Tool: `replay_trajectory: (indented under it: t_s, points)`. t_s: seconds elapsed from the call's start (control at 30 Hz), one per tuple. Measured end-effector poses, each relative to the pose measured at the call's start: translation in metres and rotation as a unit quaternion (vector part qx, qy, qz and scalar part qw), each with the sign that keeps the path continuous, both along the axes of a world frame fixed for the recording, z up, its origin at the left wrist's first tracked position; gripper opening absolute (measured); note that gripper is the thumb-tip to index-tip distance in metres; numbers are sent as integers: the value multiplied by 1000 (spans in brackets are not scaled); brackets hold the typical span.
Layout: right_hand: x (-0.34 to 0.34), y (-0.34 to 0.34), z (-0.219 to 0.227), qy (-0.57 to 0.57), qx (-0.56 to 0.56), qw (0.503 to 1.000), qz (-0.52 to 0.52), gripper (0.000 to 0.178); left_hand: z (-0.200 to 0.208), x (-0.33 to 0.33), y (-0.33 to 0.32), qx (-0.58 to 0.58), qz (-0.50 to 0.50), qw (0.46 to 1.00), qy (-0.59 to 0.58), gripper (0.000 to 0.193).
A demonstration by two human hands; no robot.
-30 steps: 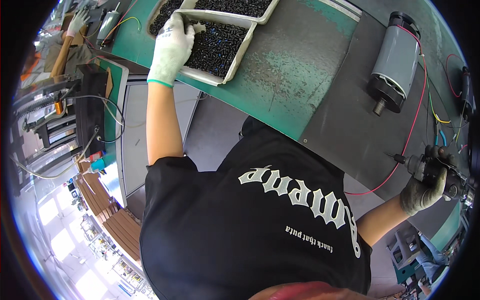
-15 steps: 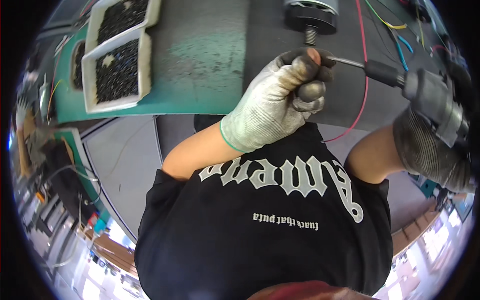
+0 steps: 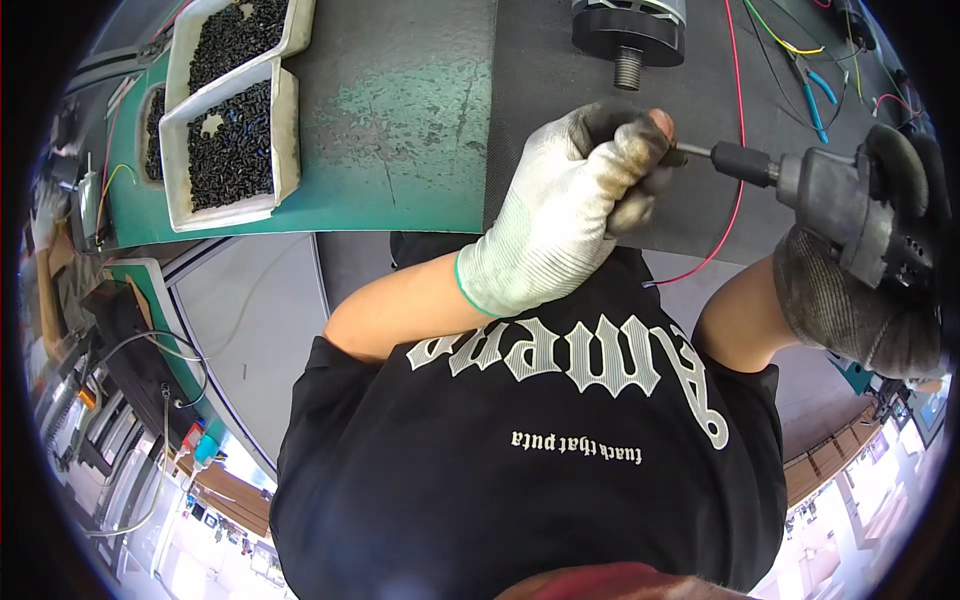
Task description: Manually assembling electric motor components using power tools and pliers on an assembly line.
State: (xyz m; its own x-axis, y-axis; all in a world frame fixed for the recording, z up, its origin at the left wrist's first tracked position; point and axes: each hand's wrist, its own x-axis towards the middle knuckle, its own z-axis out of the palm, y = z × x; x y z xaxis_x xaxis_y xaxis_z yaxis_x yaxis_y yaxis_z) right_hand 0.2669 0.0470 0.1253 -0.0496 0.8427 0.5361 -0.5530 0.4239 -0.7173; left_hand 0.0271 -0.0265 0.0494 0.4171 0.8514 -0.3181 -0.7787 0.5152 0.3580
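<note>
My left hand point(image 3: 560, 205), in a pale knitted glove with dark fingertips, is closed in a pinch at the tip of a driver bit point(image 3: 696, 150). A bare fingertip pokes out of the glove; whatever sits between the fingers is hidden. My right hand point(image 3: 850, 305), in a dark grey glove, grips a dark power screwdriver point(image 3: 832, 195) whose bit points left toward that pinch. Just beyond my left hand stands a motor-like part point(image 3: 630, 35), silver and black, its threaded shaft point(image 3: 628, 68) facing me without touching the glove.
Two white bins point(image 3: 287, 140) of small black pieces stand at the left on the worn green mat point(image 3: 400, 190). A red wire point(image 3: 741, 95) runs down past the screwdriver and over the bench edge. Blue-handled pliers point(image 3: 815, 105) and loose wires lie at the far right.
The bit tip and the pinching left fingers have come slightly nearer to me, away from the threaded shaft. My right hand still holds the screwdriver, now tilted a little differently.
</note>
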Motion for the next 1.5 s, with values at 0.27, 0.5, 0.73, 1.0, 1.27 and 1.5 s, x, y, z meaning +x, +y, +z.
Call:
replay_trajectory:
  t_s: [0.27,0.5,0.73,1.0,1.27,1.5]
  points:
    - [-12,-2,-29,-27,4,995,-92,24,-7,8,26,-51,-65,983,161,33]
    - [-55,8,-28,28,-7,979,-204,33,-34,0,40,-82,-37,990,-109,20]
    - [-65,19,-28,102,-82,985,-117,31,-22,-5,44,-56,-40,998,-5,27]
    - [-77,7,-12,87,-144,984,-60,35,-20,-8,47,43,-93,965,243,27]
    - [-76,9,-14,-50,-109,983,-139,30,-19,-10,52,75,-107,938,321,31]
    - [-70,13,-14,-192,-32,953,-234,25,-12,-15,55,92,-124,927,341,32]
